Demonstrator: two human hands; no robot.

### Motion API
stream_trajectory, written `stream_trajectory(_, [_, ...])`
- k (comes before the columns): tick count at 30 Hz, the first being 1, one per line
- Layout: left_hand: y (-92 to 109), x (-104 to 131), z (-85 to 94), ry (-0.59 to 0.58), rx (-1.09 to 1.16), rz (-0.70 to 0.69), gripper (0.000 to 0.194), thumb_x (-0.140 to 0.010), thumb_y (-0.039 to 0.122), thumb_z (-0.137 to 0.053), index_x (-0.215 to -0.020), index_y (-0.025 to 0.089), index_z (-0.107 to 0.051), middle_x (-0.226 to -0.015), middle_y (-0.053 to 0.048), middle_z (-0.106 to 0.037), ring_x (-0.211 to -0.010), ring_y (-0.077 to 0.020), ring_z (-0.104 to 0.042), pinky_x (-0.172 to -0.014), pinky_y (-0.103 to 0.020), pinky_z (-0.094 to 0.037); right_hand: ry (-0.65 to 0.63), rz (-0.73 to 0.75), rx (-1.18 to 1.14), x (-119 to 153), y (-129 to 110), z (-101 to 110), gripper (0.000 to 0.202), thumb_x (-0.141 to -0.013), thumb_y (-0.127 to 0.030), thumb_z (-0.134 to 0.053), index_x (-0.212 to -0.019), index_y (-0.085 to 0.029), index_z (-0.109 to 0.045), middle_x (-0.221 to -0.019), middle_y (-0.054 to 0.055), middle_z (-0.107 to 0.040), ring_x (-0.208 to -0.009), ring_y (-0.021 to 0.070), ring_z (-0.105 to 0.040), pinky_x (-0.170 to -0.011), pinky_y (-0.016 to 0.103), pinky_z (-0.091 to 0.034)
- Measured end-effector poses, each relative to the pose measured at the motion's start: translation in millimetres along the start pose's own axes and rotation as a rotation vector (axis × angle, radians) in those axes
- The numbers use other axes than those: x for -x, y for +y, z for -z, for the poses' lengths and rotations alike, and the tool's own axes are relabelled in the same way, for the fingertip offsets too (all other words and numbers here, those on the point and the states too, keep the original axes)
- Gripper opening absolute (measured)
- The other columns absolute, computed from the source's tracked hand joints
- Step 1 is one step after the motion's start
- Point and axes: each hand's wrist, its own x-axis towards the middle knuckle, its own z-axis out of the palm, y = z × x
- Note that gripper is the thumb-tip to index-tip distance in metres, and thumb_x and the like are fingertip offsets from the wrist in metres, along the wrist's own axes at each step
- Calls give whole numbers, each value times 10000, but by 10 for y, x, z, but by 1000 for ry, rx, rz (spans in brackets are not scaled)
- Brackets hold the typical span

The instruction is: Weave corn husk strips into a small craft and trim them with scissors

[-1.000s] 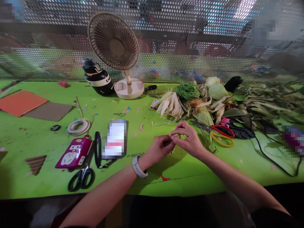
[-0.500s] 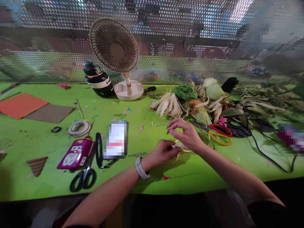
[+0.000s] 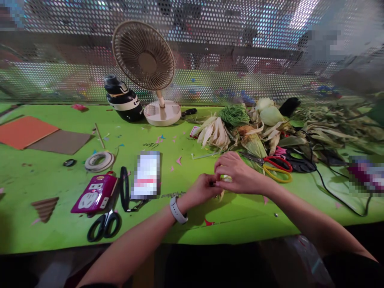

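Note:
My left hand (image 3: 200, 191), a pale watch band at its wrist, pinches a small strip of pale corn husk (image 3: 227, 178) just above the table. Over it curls my right hand (image 3: 238, 174), fingertips closed against those of the left. What lies between the right fingertips is hidden. Just beyond are a bundle of cream corn husks (image 3: 215, 134) and a greener husk with brown silk (image 3: 253, 141). Scissors with red and yellow handles (image 3: 277, 168) lie right of my right hand. A coil of green string (image 3: 234, 115) sits behind the husks.
A phone (image 3: 145, 176), black scissors (image 3: 103, 227), a purple power strip (image 3: 95, 194) and a tape roll (image 3: 99, 161) lie at left. A fan (image 3: 162, 114) and black bottle (image 3: 124, 104) stand behind. Dry leaves (image 3: 330, 124) and a black cable (image 3: 330, 192) spread at right.
My right hand has come down and left, from above the husk strip to my left hand's fingertips, and its fingers have curled in. My left hand stays nearly in place.

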Motion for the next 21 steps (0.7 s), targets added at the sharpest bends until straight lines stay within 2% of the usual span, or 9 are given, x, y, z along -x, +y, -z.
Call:
stream_trajectory(2, [-1,2,4,3,-14,7,243,-670,240,-591,-502,160,-434,-471,65,-374,-463,-55,-314,-469,-210,-244,-7,4,-41,-17,6,-23,88,-807,-245,-642,-753,-182,-611,-877,57,-608,-903,206,-521,-877,395,-341])
stream_trajectory(8, [-43,1,-11,-2,20,-22,259,-724,318,-627,-571,145,-510,-510,35,-469,-475,-69,-389,-451,-202,-296,130,-105,-292,-110,-35,-163,90,-833,-201,-621,-757,-180,-578,-908,56,-599,-918,185,-529,-867,362,-404])
stream_trajectory(11, [-7,19,-41,-104,59,-28,292,-752,385,-636,-629,131,-563,-549,18,-507,-488,-71,-406,-450,-200,-316,197,-110,-469,-223,-79,-146,93,-839,-203,-618,-764,-179,-568,-880,41,-597,-897,162,-550,-849,328,-437])
stream_trajectory(13, [43,39,-53,-198,37,-1,347,-782,414,-616,-592,127,-571,-517,19,-491,-464,-64,-379,-440,-202,-302,256,-93,-535,-327,-122,-91,100,-839,-212,-622,-763,-182,-563,-869,29,-600,-888,149,-563,-846,314,-446])
stream_trajectory(14, [72,49,-53,-209,26,9,357,-787,419,-612,-584,127,-579,-502,19,-487,-455,-64,-372,-438,-205,-300,274,-76,-535,-384,-147,-62,107,-838,-213,-623,-757,-184,-561,-862,25,-603,-883,147,-567,-848,314,-447])
stream_trajectory(16, [131,67,-40,-141,24,4,300,-773,409,-629,-653,134,-627,-535,4,-543,-480,-86,-428,-461,-217,-346,268,-38,-497,-503,-204,-25,119,-833,-208,-630,-743,-182,-556,-847,24,-612,-868,148,-569,-842,314,-447])
stream_trajectory(19, [195,80,-3,34,38,-31,226,-720,360,-679,-843,170,-675,-733,-44,-670,-709,-182,-594,-608,-276,-467,235,-16,-422,-655,-286,-48,132,-819,-197,-649,-731,-176,-552,-821,28,-622,-841,156,-574,-817,314,-454])
stream_trajectory(21, [199,75,20,119,39,-32,205,-671,328,-717,-817,191,-677,-758,-49,-680,-838,-224,-613,-686,-300,-487,224,-4,-389,-706,-315,-93,121,-839,-211,-628,-745,-179,-558,-828,30,-634,-844,157,-581,-809,307,-460])
